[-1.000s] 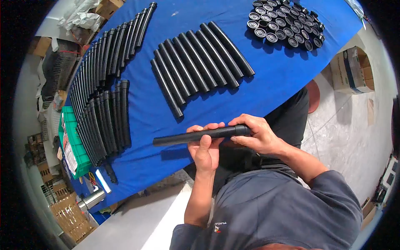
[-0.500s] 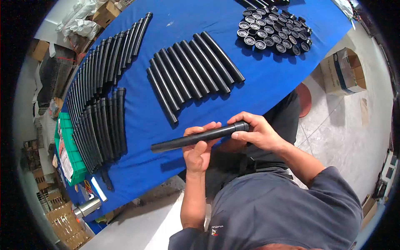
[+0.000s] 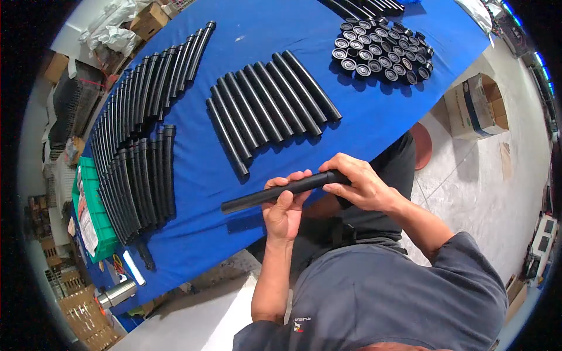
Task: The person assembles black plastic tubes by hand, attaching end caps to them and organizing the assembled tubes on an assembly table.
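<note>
A black tube (image 3: 252, 200) with a wider cap at its right end is held nearly level over the front edge of the blue table. My left hand (image 3: 283, 212) grips it around the middle, thumb in front and fingers behind. At the capped end, my right hand (image 3: 363, 185) is closed over the cap, hiding part of it. Just beyond my hands lies a row of several plain black tubes (image 3: 266, 108). Round black caps (image 3: 383, 50) sit in a cluster at the far right of the table.
Capped black tubes (image 3: 143, 175) lie in two groups on the left of the blue tablecloth (image 3: 199, 169). Beside them are a green crate (image 3: 105, 234) and a metal cylinder (image 3: 117, 293). A cardboard box (image 3: 477, 108) and a reddish stool (image 3: 422, 145) stand on the right.
The tube's free end has shifted slightly right and up, still in both hands. My right fingers now wrap further over the cap. The whole view has shifted slightly.
</note>
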Motion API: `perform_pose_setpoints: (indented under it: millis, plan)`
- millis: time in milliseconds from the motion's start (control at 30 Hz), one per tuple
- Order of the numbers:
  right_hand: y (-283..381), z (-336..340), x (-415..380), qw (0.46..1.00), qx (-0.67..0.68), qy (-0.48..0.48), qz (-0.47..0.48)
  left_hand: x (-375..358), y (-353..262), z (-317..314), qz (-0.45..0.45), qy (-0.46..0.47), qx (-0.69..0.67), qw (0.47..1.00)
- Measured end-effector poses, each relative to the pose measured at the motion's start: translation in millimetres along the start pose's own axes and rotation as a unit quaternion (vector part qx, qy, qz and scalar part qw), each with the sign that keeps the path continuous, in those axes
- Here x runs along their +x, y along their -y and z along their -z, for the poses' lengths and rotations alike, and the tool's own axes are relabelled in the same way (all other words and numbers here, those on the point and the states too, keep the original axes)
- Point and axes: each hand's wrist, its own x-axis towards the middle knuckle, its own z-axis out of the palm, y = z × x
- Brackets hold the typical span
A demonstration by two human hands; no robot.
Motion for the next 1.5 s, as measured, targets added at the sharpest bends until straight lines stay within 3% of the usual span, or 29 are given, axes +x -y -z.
perform_pose_setpoints:
  millis: [167,267,400,600,800,900,1000,1100,1200,1300,1433,1500]
  plan:
    - [6,1,1,0.996,0.073,-0.002,-0.043,1,-2,1,0.013,-0.006,-0.039,0.999]
    - [6,-3,-5,0.921,0.345,-0.026,-0.179,1,-2,0,0.001,-0.011,-0.039,0.999]
    - [-11,-5,-8,0.932,0.325,-0.003,-0.163,2,-4,-2,0.02,-0.02,-0.026,0.999]
    - [-5,-1,-1,0.902,0.337,0.032,-0.267,2,-6,2,0.04,0.008,-0.012,0.999]
    - [6,9,-1,0.977,0.144,0.044,-0.153,0,-9,2,0.062,0.008,-0.003,0.998]
    - [7,6,0,0.972,0.165,0.036,-0.164,1,-8,1,0.054,0.014,-0.009,0.998]
    - [8,0,-2,0.93,0.247,0.022,-0.27,2,-5,-1,0.036,0.006,-0.017,0.999]
    - [-2,-10,-6,0.981,0.14,-0.033,-0.128,5,-5,-7,0.027,-0.012,-0.032,0.999]
    - [-3,-17,-7,0.985,0.127,-0.112,-0.041,4,-3,6,0.031,0.02,-0.028,0.999]
    - [-8,-5,-11,0.995,0.089,-0.009,-0.039,3,-5,6,0.046,0.024,-0.044,0.998]
    - [6,-1,-10,0.991,0.08,0.016,-0.105,3,-8,7,0.047,0.02,-0.053,0.997]
    - [0,-8,-12,0.994,0.097,-0.009,-0.055,3,-6,8,0.046,0.029,-0.05,0.997]
